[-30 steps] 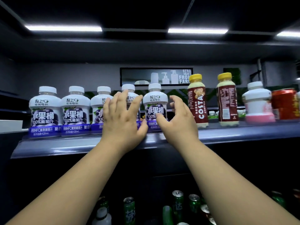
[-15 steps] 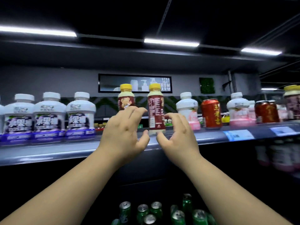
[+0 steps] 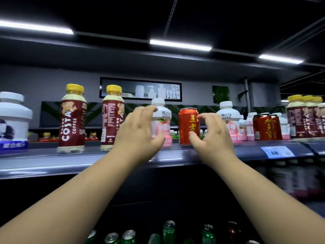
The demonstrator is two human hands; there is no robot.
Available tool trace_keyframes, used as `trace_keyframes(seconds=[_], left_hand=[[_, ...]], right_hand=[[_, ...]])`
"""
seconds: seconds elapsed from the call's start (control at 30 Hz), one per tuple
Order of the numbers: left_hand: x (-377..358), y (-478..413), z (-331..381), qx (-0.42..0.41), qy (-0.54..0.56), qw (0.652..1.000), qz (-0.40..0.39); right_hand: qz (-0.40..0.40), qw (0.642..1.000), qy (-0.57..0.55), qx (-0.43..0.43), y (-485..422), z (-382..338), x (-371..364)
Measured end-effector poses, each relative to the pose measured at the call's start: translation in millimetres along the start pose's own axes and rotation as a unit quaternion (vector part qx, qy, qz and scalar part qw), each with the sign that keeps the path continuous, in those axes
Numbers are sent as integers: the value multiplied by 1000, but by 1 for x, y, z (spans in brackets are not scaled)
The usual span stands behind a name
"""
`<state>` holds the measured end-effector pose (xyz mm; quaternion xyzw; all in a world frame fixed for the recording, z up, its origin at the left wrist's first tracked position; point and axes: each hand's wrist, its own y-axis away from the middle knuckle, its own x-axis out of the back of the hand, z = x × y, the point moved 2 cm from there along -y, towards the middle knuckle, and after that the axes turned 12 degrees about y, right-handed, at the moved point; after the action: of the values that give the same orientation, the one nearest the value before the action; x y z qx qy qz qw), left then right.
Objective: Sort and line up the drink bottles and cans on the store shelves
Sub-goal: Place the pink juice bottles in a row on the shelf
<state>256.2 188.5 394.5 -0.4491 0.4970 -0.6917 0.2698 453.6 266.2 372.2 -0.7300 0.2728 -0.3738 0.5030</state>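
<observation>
On the top shelf [image 3: 52, 164] a white bottle with a pink label [image 3: 164, 126] stands next to a red can [image 3: 187, 125]. My left hand [image 3: 139, 132] wraps the pink bottle from its left, fingers over its shoulder and thumb low on its front. My right hand [image 3: 212, 136] grips the red can from its right with curled index finger and thumb. Two Costa coffee bottles [image 3: 72, 118] with yellow caps stand to the left. Another pink bottle [image 3: 228, 120] stands right of the can.
A white purple-label bottle [image 3: 14, 124] is at the far left. More pink bottles, dark red cans [image 3: 267, 127] and several Costa bottles [image 3: 306, 117] crowd the right. A price tag [image 3: 277, 152] hangs on the shelf edge. Green cans [image 3: 130, 236] fill the shelf below.
The view and both hands have shifted right along the shelf, from the purple bottles past the Costa bottles. My hands now close on the pink bottle and the red can.
</observation>
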Motion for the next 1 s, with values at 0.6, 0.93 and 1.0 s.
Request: trace_keyframes(seconds=[0.6,0.93,1.0], left_hand=[[-58,-19,-1,192,-91,976,-46],[-59,-18,1,187,-96,977,-46],[-57,-18,0,194,-90,976,-42]], right_hand=[[-75,975,9,-208,-39,89,-7],[-146,974,37,-169,-37,80,-3],[-138,976,19,-167,-35,80,-2]])
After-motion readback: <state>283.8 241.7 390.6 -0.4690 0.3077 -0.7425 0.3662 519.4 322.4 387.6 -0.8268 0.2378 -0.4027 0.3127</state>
